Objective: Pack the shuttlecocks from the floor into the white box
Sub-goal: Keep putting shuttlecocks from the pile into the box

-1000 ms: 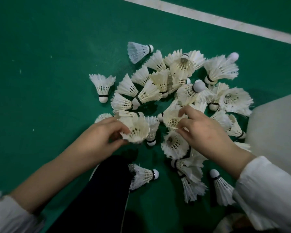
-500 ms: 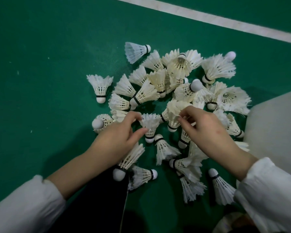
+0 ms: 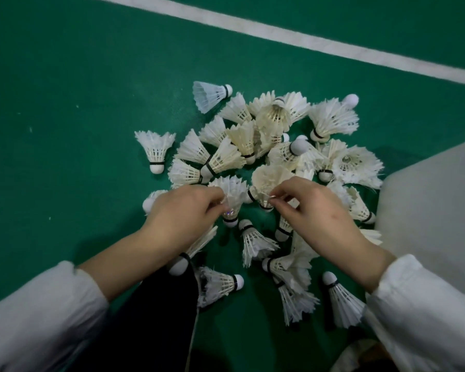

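While the shuttlecocks [image 3: 223, 159] lie heaped on the floor [image 3: 65, 103] left of the white box [image 3: 435, 210], your left hand [image 3: 183, 218] pinches one and your right hand [image 3: 320, 210] another; packing seems barely begun.

shuttlecocks [image 3: 255, 162] heaped on floor [image 3: 65, 103], box [image 3: 435, 205] just right

Green court floor [image 3: 65, 108] crossed by one plain white line [image 3: 279, 33]. Shuttlecocks [image 3: 156, 149] have white feathers and white cork tips, with a thin black band at the neck of each tip. Cream-yellow shuttlecocks [image 3: 273, 119] show a warmer, aged tint, and the bluish shuttlecock [image 3: 207, 96] has a pale, translucent skirt. White box [image 3: 435, 210] is light grey-white and unpatterned. Sleeves [image 3: 38, 318] are white, and the trouser leg [image 3: 151, 318] is black.
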A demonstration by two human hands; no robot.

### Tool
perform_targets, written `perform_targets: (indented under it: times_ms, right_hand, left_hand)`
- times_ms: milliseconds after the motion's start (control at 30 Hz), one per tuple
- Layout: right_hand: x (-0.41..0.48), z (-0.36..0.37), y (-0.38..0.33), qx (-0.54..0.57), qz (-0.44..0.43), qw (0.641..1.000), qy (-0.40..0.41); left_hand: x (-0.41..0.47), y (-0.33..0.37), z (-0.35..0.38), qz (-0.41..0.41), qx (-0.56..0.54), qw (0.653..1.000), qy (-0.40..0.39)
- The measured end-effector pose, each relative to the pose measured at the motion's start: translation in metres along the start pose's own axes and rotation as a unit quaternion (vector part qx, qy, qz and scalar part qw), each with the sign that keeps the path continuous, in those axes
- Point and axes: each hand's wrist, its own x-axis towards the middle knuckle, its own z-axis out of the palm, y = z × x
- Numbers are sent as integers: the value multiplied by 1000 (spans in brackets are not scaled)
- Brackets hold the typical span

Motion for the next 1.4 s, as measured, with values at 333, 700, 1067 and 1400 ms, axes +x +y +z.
perform_targets:
  times_ms: [333,700,1067,1400]
  right_hand:
    - [-36,-139,-19,-151,-93,984,-11]
    - [-207,-242,76,-77,69,994,22]
    - [-231,-141,178,-55,3,977,-206]
    - [-193,-69,198,-144,-117,941,-283]
  left_hand:
    - [0,93,-133,182,98,976,68]
    - [9,281,-124,348,87,933,13]
    - [17,325,-17,289,17,957,-19]
    - [26,326,4,274,37,960,-39]
